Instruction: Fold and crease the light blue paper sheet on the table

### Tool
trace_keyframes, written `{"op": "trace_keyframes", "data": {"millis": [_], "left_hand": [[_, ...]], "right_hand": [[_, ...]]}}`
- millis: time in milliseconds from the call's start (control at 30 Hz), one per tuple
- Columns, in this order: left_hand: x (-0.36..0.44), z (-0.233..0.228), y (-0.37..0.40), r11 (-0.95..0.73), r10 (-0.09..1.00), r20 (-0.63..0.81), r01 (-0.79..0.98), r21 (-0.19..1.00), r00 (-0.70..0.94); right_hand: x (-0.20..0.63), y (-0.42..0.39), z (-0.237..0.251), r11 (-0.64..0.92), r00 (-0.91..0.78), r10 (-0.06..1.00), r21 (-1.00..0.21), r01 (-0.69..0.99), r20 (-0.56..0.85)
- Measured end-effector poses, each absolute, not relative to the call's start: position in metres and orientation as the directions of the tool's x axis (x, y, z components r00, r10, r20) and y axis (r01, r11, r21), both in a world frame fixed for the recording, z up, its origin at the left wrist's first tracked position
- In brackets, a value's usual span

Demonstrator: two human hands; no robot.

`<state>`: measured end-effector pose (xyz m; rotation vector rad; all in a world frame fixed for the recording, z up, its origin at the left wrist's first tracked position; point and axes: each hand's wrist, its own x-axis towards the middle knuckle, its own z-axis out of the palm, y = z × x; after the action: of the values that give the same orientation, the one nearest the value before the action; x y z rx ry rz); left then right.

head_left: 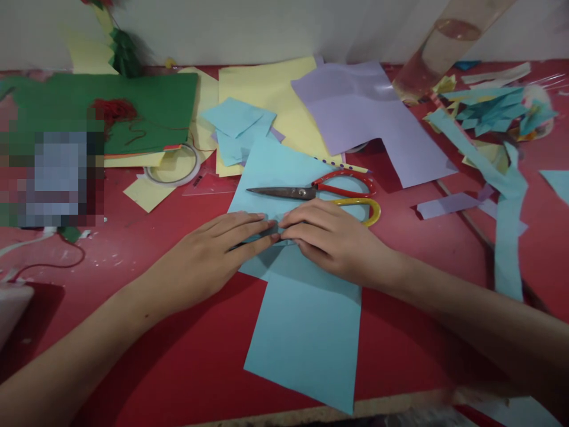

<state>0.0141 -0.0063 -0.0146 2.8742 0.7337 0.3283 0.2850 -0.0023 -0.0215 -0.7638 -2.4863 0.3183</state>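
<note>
Light-blue paper sheet (306, 332), flat on red table (178, 356), running from beyond the fingertips back toward the near edge, pinned under both hands. Left hand (208, 261) palm down, fingers (249, 228) straight and close together, pressing on the sheet's left part. Right hand (333, 237) palm down, fingers (302, 222) slightly curled, tips meeting those of the left hand over a small fold or raised bit of the blue paper; whether pinched or merely pressed, not discernible. Scissors (320, 193) with red and yellow handles, closed, just beyond the right hand, lying on the same sheet, blades pointing left. Tape roll (173, 166) farther out, beyond the left hand. Small blue paper pieces (237, 127), yellow sheet (271, 95) and lilac sheet (368, 118) well beyond both hands. Green sheet (106, 107) far left; blue strips (507, 207) well to the right of the right hand.
</note>
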Motion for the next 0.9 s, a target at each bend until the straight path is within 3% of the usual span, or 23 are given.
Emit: {"op": "trace_keyframes", "data": {"millis": [233,900], "left_hand": [[0.0141,-0.0154,-0.0067,-0.849,0.509,0.165,0.461,0.258,0.845],[0.011,-0.0128,-0.0055,-0.868,0.476,0.137,0.438,0.236,0.869]], "right_hand": [[0.2858,-0.0018,-0.0212,0.819,-0.716,0.571,-0.343,0.461,0.401],[0.2867,-0.0018,-0.0195,0.824,-0.728,0.563,-0.333,0.458,0.392]]}}
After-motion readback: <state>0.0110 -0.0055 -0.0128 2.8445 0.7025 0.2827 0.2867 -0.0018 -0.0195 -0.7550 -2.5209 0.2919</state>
